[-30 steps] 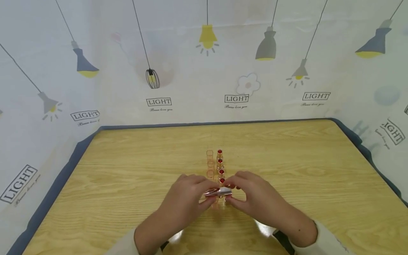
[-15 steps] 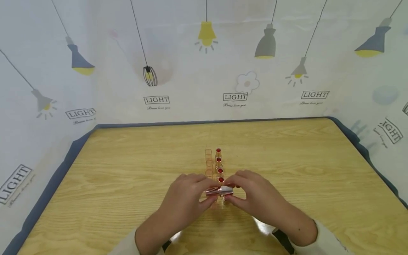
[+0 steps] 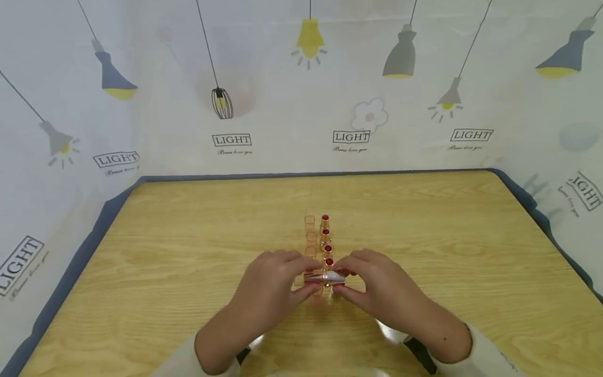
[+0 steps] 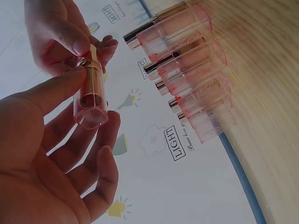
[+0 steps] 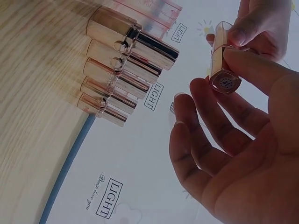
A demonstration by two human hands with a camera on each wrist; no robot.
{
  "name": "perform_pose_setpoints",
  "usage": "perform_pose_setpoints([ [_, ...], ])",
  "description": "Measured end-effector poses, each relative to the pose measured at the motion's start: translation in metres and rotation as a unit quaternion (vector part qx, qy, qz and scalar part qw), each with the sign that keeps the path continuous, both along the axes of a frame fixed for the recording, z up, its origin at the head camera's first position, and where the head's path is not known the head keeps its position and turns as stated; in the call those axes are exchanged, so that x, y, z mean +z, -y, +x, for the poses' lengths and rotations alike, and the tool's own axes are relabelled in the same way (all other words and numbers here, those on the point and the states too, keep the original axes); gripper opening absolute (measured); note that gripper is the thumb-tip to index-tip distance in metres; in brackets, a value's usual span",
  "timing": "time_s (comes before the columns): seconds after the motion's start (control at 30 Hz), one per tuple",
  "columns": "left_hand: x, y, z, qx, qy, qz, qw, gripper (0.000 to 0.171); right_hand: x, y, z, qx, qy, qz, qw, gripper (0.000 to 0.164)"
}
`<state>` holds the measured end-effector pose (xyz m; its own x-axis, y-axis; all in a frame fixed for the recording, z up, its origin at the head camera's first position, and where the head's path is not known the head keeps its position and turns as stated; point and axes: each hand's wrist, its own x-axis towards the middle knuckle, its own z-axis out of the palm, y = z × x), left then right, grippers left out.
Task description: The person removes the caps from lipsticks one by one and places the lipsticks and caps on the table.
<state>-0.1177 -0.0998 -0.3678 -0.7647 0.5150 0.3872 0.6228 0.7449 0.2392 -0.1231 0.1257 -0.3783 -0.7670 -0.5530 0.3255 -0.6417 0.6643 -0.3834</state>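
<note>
A lipstick [image 3: 332, 278] lies level in the air between the two hands, above the near end of the rows. My left hand [image 3: 268, 280] pinches its clear pink cap [image 4: 91, 115] between thumb and fingers. With thumb and fingertips, my right hand [image 3: 388, 288] grips the shiny rose-gold base [image 5: 217, 70], whose round label [image 5: 226, 83] shows in the right wrist view. In the left wrist view the cap surrounds the tube's end. The other fingers of both hands are loosely bent around nothing.
Just beyond the hands, several lipsticks with red tops [image 3: 325, 233] stand upright in a row. Left of them runs a row of clear pink caps [image 3: 309, 224]. The wooden table [image 3: 198, 225] meets a printed wall sheet [image 3: 282, 104] at its back.
The cap and base have come from slightly tilted to one straight, level line between the hands. The hands stay almost in place; the head view has shifted slightly.
</note>
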Motion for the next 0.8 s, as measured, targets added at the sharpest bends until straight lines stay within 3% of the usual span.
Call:
perform_pose_setpoints([
  [0.53, -0.0036, -0.0034, 0.0011, 0.006, -0.004, 0.010, 0.9999, 0.029, 0.0040, 0.0007, 0.0016, -0.033, 0.005, 0.008, 0.999, 0.022],
  [0.8, -0.0024, -0.0029, 0.0004, -0.004, -0.011, 0.020, 0.9997, 0.027, 0.0021, -0.0014, 0.0006, -0.017, 0.006, -0.003, 1.000, 0.021],
])
